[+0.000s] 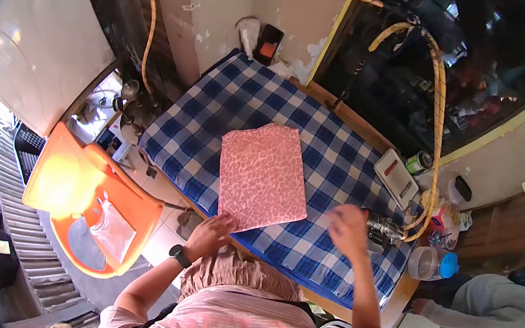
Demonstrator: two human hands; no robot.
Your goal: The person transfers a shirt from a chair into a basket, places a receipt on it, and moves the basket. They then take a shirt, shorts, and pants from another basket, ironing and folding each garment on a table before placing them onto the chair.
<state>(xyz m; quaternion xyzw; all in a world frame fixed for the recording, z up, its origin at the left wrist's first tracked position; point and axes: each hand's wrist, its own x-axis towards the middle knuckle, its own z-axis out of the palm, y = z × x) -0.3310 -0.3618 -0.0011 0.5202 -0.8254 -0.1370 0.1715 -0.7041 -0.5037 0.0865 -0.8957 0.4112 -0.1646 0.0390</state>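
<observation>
A folded pink patterned cloth (264, 178) lies flat on the blue-and-white checked table cover (194, 120). My left hand (210, 234), with a dark watch on the wrist, rests at the cloth's near left corner, its fingers spread. To the right of the cloth, my right hand (346, 227) is held over the checked cover, apart from the cloth. Its fingers are blurred, so whether they hold anything is unclear. Just beyond that hand sits a dark and silvery iron-like object (383, 229), joined to a yellow-orange cord (438, 149).
A white tray (396, 177) and a green can (419, 162) stand at the back right, a blue-lidded container (427, 263) at the right edge. An orange chair (91, 199) is at left. Another person's grey sleeve (483, 319) shows at far right. A phone (268, 45) leans at the back.
</observation>
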